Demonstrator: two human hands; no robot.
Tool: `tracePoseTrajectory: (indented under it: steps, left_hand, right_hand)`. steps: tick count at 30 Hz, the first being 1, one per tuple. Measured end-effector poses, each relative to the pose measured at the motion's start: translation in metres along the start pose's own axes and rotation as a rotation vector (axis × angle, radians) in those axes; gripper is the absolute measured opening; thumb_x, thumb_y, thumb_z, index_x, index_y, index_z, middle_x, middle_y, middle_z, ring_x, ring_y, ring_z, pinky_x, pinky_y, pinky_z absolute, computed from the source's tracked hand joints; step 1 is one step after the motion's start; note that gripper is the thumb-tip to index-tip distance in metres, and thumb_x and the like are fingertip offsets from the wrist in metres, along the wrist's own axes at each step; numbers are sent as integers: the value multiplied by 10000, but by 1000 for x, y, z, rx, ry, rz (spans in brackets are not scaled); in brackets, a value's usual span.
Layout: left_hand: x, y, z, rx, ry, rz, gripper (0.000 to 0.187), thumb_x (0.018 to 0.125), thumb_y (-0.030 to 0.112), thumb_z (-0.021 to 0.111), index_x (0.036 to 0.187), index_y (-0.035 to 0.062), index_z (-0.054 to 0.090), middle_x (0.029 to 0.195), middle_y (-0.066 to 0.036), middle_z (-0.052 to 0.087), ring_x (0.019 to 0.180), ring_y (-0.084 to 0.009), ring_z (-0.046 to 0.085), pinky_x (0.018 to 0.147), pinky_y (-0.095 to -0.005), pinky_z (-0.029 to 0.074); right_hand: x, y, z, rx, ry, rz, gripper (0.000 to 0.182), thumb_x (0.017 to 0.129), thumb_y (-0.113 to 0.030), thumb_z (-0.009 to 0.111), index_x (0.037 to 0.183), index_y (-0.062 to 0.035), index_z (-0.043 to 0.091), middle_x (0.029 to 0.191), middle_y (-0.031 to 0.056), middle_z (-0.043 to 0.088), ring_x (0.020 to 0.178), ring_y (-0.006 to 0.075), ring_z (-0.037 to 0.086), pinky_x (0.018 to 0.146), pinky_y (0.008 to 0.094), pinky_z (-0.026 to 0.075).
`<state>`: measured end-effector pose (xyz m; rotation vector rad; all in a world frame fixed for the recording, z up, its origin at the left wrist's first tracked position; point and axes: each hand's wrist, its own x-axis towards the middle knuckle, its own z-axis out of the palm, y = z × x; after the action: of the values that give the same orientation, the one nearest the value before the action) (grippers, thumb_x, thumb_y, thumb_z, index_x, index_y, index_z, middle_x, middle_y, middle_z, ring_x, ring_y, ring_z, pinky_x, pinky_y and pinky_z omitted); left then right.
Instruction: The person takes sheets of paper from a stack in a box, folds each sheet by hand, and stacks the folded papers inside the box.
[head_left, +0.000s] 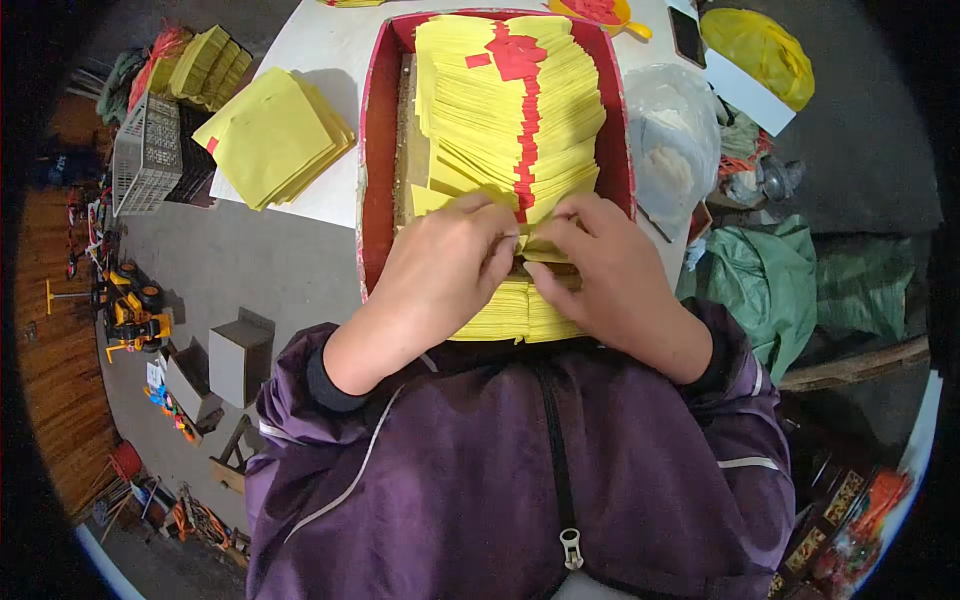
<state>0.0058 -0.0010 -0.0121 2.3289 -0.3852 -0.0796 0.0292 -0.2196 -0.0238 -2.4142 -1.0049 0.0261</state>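
A red tray [376, 150] on a white table holds a fanned stack of yellow paper sheets [505, 100] with a red strip running down their middle. My left hand [445, 270] and my right hand [600, 265] meet at the stack's near end, fingertips pinching a folded yellow sheet [530, 245] between them. More yellow sheets [515, 312] lie stacked under my hands at the tray's near edge. Purple jacket sleeves cover both forearms.
A loose pile of yellow sheets [272, 135] lies on the white table [330, 50] left of the tray. A clear plastic bag [670, 140] sits right of it, a yellow bag [760, 50] beyond. A white crate [148, 150], toys and cardboard boxes [235, 355] are on the floor at left.
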Motion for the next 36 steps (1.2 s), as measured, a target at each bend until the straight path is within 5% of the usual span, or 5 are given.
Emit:
tracePoseTrajectory:
  steps: [19, 26, 29, 33, 36]
  left_hand:
    - [7, 1, -6, -266, -155, -89, 129, 959, 46, 668, 1015, -41, 744, 754, -81, 710, 561, -147, 609, 559, -279, 467]
    - [11, 0, -3, -207, -137, -203, 128, 911, 29, 704, 1017, -30, 744, 801, -131, 731, 592, -214, 590, 595, -357, 484]
    - [10, -1, 0, -239, -30, -195, 125, 910, 27, 714, 1019, -27, 742, 809, -112, 726, 588, -188, 579, 585, -343, 477]
    - [13, 2, -2, -224, -62, -262, 113, 911, 27, 722, 1007, -32, 727, 847, -95, 720, 574, -187, 554, 577, -333, 471]
    - [15, 0, -3, -273, -13, -234, 115, 918, 36, 728, 1014, -26, 732, 830, -71, 713, 583, -147, 541, 559, -295, 441]
  right_hand:
    - [20, 11, -10, 18, 21, -26, 391, 832, -80, 739, 1200, -60, 607, 1092, 87, 662, 1040, 280, 587, 929, 381, 442]
    - [-27, 93, 13, 235, 387, 163, 449, 886, -134, 723, 1307, -39, 596, 1367, 178, 588, 1242, 341, 559, 1111, 442, 407]
    - [-66, 150, 39, -252, 522, 350, 412, 907, -175, 699, 1290, -48, 612, 1399, 202, 572, 1246, 390, 546, 1099, 467, 420]
    - [-95, 164, 56, -797, 373, 379, 375, 924, -189, 686, 1266, -43, 633, 1462, 221, 530, 1288, 419, 523, 1096, 478, 423]
    - [-93, 150, 42, -715, 353, 345, 337, 927, -166, 680, 1236, -38, 644, 1406, 206, 560, 1249, 395, 542, 1075, 464, 435]
